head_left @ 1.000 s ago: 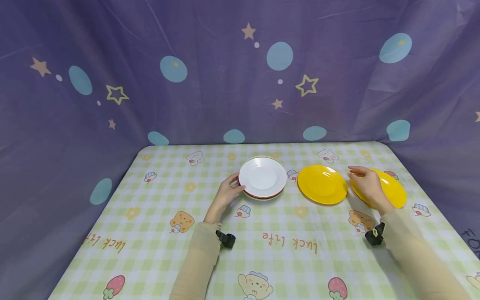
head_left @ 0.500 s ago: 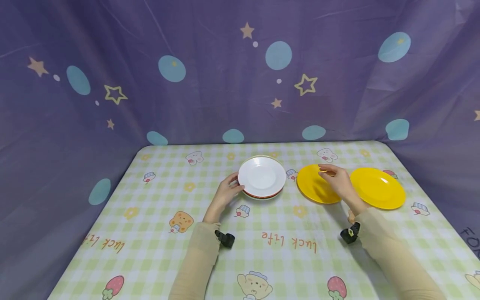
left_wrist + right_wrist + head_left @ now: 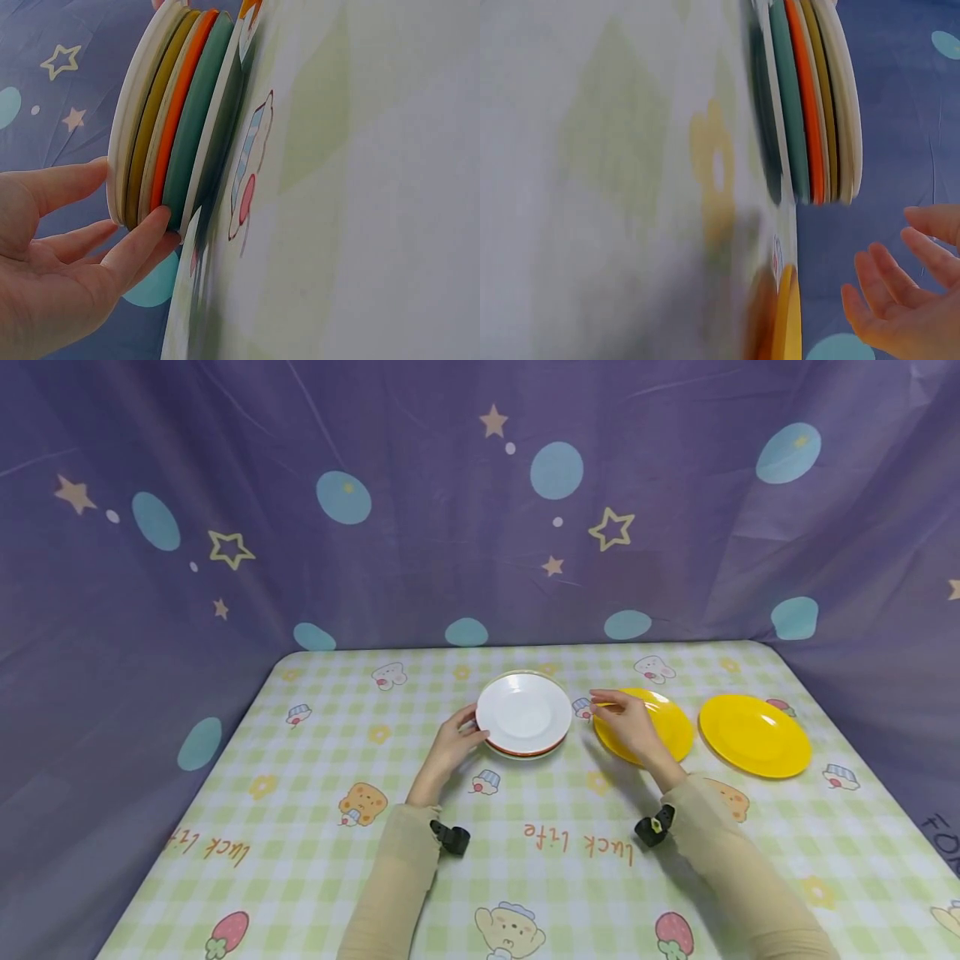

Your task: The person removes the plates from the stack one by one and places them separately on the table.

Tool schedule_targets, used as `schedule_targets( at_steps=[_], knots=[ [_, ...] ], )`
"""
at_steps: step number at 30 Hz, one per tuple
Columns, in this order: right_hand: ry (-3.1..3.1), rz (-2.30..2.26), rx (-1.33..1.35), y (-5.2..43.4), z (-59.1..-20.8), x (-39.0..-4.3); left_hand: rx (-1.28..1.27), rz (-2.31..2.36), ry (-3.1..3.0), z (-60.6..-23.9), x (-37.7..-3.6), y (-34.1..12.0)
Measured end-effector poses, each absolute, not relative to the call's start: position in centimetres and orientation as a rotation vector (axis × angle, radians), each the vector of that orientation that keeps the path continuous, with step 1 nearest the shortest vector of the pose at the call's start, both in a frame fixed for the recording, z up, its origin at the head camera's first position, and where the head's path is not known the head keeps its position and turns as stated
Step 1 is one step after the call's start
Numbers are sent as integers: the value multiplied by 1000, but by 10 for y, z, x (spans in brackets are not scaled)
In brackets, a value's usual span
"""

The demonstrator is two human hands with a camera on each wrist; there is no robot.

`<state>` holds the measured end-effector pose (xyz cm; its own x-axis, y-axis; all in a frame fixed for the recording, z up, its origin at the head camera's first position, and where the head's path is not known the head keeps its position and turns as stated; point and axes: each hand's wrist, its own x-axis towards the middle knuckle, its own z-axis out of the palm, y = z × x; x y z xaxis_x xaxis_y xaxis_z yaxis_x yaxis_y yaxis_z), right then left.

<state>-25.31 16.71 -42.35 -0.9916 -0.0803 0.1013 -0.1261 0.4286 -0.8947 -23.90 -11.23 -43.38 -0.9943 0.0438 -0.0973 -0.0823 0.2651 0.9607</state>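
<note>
A stack of several plates (image 3: pixel 524 713) stands on the table, with a white plate on top. From the side, the left wrist view shows mustard, orange and teal (image 3: pixel 196 124) layers among cream and white ones. My left hand (image 3: pixel 450 745) rests against the stack's left edge; thumb and fingers touch the rims, and the fingers are fairly straight. To the right lie two yellow plates, a nearer-to-stack one (image 3: pixel 667 727) and a farther one (image 3: pixel 754 736). Above the nearer-to-stack yellow plate my right hand (image 3: pixel 628 724) hovers, holding nothing, fingers loosely spread and apart from the stack.
A light green and white checked tablecloth (image 3: pixel 300 885) with cartoon prints covers the table. Behind and at the sides hangs a purple curtain (image 3: pixel 420 585) with stars and blue spots. Black wrist cameras sit at both cuffs.
My right hand has moved left, from over the far-right yellow plate to over the one nearer the stack. The left hand has stayed at the stack, and the plates lie where they were.
</note>
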Motion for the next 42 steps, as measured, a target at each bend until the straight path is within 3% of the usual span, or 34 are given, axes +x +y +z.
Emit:
schedule_targets(
  at_steps=[17, 42],
  knots=[
    [-2563, 1740, 77, 133, -426, -252, -34, 1861, 2400, -433, -239, -112],
    [-2574, 1742, -73, 122, -435, -254, -29, 1836, 2429, -435, -239, -112]
  ],
)
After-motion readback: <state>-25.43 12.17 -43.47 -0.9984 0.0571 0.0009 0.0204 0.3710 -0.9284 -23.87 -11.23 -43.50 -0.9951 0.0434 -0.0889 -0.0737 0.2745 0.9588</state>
